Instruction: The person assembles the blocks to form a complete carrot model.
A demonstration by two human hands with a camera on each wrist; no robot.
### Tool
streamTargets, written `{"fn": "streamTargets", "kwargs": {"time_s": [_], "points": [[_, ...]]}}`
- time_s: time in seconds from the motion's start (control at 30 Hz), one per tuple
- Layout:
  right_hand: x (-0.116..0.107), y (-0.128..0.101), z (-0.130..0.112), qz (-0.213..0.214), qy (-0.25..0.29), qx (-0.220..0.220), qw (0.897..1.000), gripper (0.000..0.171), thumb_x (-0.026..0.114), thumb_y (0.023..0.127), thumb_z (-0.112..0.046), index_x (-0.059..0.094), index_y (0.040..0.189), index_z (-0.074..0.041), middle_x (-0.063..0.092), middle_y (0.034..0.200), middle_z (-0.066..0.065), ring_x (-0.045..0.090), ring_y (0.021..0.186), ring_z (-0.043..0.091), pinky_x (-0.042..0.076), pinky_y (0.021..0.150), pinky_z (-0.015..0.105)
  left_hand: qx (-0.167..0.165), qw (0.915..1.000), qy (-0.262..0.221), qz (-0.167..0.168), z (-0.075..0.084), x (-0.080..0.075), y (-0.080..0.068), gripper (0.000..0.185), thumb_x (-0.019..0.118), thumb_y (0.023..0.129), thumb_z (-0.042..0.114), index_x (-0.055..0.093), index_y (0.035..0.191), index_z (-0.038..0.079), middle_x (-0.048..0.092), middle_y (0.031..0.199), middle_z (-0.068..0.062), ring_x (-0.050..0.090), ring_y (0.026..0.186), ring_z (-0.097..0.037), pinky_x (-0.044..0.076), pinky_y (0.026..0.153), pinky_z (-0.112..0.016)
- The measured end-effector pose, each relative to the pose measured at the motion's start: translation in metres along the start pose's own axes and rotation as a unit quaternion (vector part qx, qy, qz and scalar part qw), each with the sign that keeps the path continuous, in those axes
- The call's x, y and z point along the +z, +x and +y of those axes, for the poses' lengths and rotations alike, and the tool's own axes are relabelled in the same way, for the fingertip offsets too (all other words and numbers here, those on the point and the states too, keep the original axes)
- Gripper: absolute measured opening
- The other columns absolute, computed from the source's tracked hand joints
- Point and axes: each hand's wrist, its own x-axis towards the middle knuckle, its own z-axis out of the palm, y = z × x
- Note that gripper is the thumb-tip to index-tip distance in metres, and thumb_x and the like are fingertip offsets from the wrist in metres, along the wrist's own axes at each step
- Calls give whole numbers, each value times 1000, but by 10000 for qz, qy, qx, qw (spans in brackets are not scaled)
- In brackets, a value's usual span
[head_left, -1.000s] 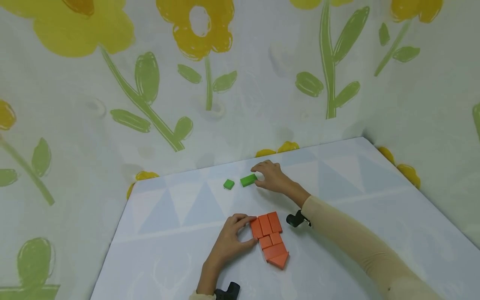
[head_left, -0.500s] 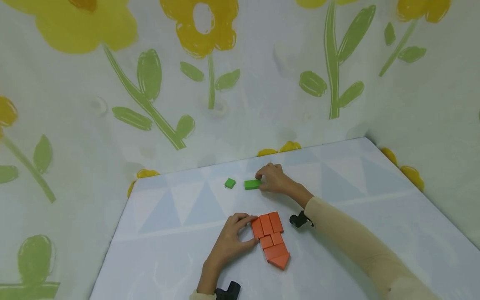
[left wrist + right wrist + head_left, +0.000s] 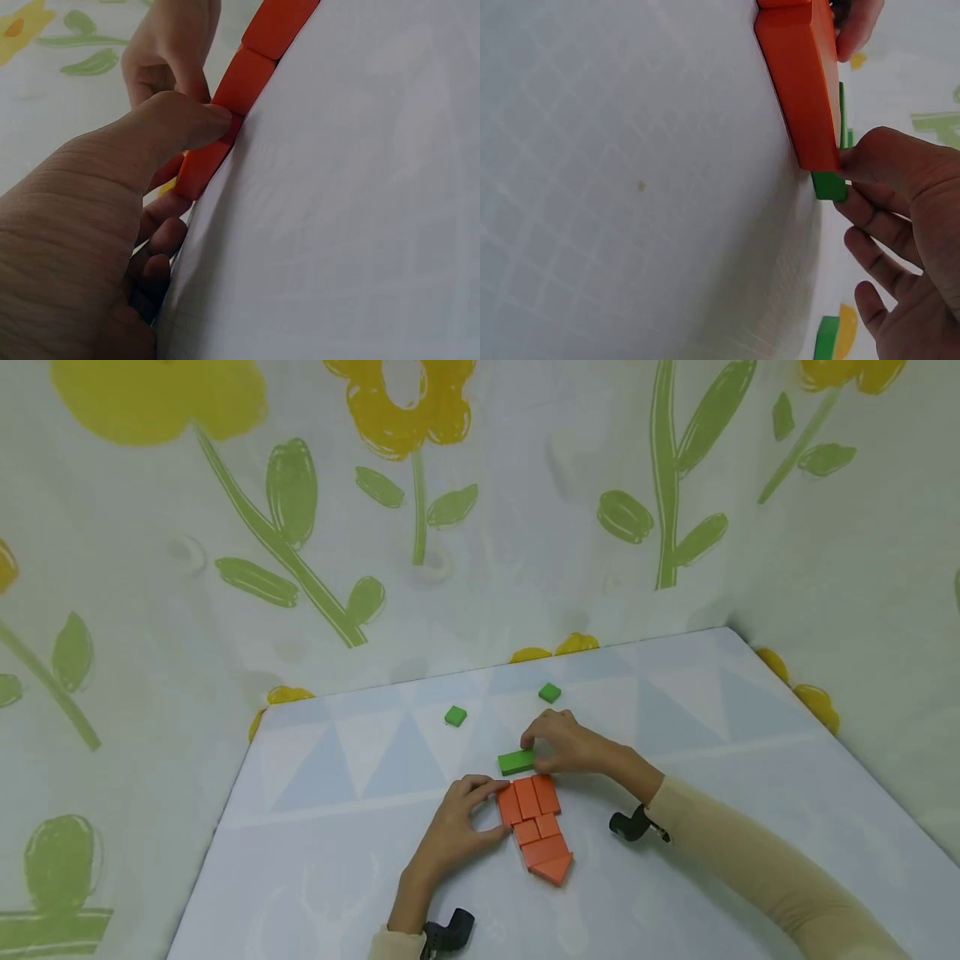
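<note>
Fingers (image 3: 529,742) pinching green block (image 3: 515,762)

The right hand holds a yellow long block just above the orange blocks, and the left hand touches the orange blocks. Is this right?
Not quite: the long block is green, not yellow, as the head view shows. The right hand does hold it just above the orange blocks, and the left hand touches those.

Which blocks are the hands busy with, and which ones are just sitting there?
Busy with:
- long green block, pinched by the right hand
- orange blocks, steadied by the left hand

Just sitting:
- small green block
- other small green block
</note>
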Motion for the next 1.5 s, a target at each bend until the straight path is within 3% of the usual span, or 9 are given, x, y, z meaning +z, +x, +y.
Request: {"fn": "streamTargets", "kwargs": {"time_s": [0.27,0.4,0.53,0.77,0.87,1.0,1.2,1.37,1.5], "points": [[-2,-8,-4,-86,103,-245,9996,25,68,77,-17,66,101,-20,60,104,-11,46,105,12,30,92,47,107,9999,23,71,-1,1,0,54,67,77,49,51,127,36,42,124,16,39,113,-8,40,91,-39],[-5,-9,-7,-149,361,-123,9992,21,64,80,-16,66,101,-21,60,104,-12,47,105,11,28,96,51,158,9999,23,49,-1,0,0,55,68,77,46,51,128,35,42,124,15,40,111,-8,40,91,-39],[-8,-2,-8,85,568,52,9983,18,60,85,-19,67,102,-18,60,104,-10,48,106,13,28,99,52,180,9998,62,26,-2,-1,0,55,68,77,45,51,128,34,43,123,15,40,110,-8,40,91,-37],[-11,35,-9,638,665,-83,9957,26,61,86,-20,64,110,-10,59,109,-3,49,108,16,41,91,37,134,9999,-4,20,-2,1,0,54,68,77,48,51,127,35,43,123,16,40,111,-8,40,91,-38],[-13,55,-15,613,622,-87,9961,29,60,86,-20,63,114,-11,58,113,-4,46,112,16,36,96,41,161,9999,-42,6,-1,1,0,55,67,77,48,51,127,35,43,123,16,39,112,-8,40,91,-38],[-11,85,-22,466,448,-59,9979,29,59,87,-20,63,116,-16,56,117,-7,42,116,14,27,101,46,136,9999,-25,19,0,-1,-1,55,67,77,48,51,127,34,43,124,17,39,114,-7,40,92,-38],[1,125,-20,47,214,68,9997,34,61,86,-21,60,120,-24,51,124,-9,38,120,12,29,99,41,57,10000,-47,50,-3,-4,-3,55,67,77,49,51,128,35,42,125,17,39,115,-7,39,94,-39],[8,139,-14,-278,177,245,9992,34,62,85,-17,62,117,-29,52,123,-9,39,120,12,31,100,41,88,9998,-161,-25,-5,-1,-3,55,67,77,48,50,128,35,42,125,17,39,117,-6,39,95,-38],[9,141,-12,-362,143,146,9991,31,64,84,-16,64,113,-28,55,119,-11,40,118,11,29,101,38,123,9998,-166,-10,-4,0,-1,55,67,77,47,50,128,36,42,125,18,38,117,-5,39,95,-36]]}}
